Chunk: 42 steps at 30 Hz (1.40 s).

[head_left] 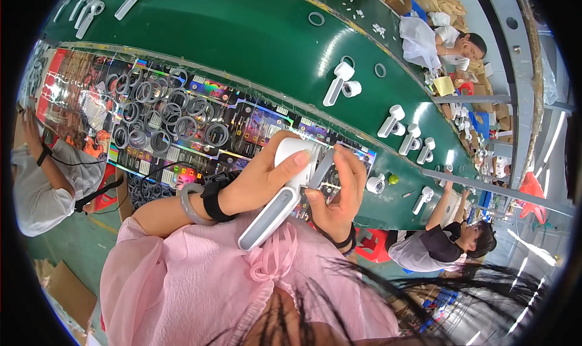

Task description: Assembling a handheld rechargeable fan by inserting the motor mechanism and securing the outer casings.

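Observation:
A white handheld device (292, 162) with a round drum-shaped head is in front of my chest. Its long handle (270, 219), with a grey inset panel, slants down toward my pink top. My left hand (265, 177) is closed round the head, thumb on top. Against the head's right side stands a grey ring (322, 169), seen nearly edge-on. My right hand (343, 191) pinches this ring between thumb and fingers. From this angle I cannot tell whether the ring is seated on the head or only touching it.
Many loose grey rings (159, 114) lie on the shiny printed sheets (242, 141) left of my hands. Beyond runs a green conveyor belt (242, 37) carrying similar white devices (339, 82). Co-workers sit at left (57, 176), right (436, 249) and far right (454, 46).

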Tool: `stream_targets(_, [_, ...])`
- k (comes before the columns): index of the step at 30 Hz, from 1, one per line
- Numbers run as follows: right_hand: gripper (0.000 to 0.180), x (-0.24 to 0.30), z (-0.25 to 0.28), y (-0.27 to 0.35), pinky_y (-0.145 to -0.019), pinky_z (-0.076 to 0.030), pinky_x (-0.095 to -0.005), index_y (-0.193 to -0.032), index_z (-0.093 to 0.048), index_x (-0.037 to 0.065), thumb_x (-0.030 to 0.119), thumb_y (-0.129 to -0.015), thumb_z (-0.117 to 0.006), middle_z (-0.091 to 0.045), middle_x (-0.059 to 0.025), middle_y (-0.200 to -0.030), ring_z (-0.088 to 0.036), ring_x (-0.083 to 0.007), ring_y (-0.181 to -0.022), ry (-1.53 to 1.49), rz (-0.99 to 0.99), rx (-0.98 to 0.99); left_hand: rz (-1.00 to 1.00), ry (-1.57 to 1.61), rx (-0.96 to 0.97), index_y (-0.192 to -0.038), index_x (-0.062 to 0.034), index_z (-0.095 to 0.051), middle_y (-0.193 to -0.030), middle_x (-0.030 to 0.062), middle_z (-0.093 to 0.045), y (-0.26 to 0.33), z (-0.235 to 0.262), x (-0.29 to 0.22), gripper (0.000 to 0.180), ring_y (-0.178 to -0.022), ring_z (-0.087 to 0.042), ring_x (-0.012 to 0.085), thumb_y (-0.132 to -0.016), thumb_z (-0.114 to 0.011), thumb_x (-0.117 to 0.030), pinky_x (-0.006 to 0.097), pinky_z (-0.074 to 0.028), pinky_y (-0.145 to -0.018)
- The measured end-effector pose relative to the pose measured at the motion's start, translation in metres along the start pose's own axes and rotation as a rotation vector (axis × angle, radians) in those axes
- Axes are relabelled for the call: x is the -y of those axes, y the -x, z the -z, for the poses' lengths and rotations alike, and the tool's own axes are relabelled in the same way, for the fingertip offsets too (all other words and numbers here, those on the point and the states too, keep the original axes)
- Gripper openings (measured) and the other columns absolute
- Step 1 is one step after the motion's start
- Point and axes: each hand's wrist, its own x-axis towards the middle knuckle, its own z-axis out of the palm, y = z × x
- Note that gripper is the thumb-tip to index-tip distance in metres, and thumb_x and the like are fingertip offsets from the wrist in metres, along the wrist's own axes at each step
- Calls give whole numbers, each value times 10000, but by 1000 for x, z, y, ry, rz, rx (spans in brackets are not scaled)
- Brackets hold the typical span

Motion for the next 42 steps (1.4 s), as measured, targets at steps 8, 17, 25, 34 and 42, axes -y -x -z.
stream_targets(8, [637, 19, 8, 2, -902, -445, -395, -1287, -535, -17, 301, -783, -760, -540, -213, -1277, -551, -321, -1076, -68, -7, 75, -115, -109, 100, -1212, -8, -424, -1008, 81, -516, 16, 2, -6, 497, -884, -495, 126, -991, -436, -454, 282, -432, -773])
stream_targets(17, [702, 24, 26, -8, -810, -528, -339, -1231, -596, -14, 238, -632, -863, -594, -225, -1254, -666, -305, -967, -77, -5, 189, -196, -300, 138, -1111, 35, -402, -841, 157, -567, 15, 8, -13, 521, -723, -592, 218, -969, -479, -460, 342, -477, -640])
stream_targets(25, [679, 17, 36, -27, -807, -536, -332, -1221, -610, 14, 195, -619, -868, -597, -218, -1249, -666, -302, -979, -156, 77, 210, -265, -384, 170, -1158, 11, -376, -852, 158, -574, 3, 12, -20, 509, -722, -601, 249, -948, -532, -426, 366, -482, -639])
stream_targets(34, [557, 11, 21, -15, -825, -514, -402, -1155, -637, 72, 125, -634, -825, -581, -141, -1259, -605, -321, -1010, 177, 320, -107, -264, -680, 263, -1374, -23, -405, -1195, 154, -467, -6, 11, -70, 815, -1030, -534, 248, -736, -808, -328, 323, -517, -784])
stream_targets(42, [528, 23, 11, -2, -845, -490, -361, -1149, -631, 35, 129, -658, -802, -588, -79, -1261, -568, -268, -1031, 117, 302, -85, -268, -497, 187, -1401, -43, -393, -1180, 141, -511, -3, 4, -35, 844, -1026, -543, 239, -721, -826, -294, 330, -475, -858])
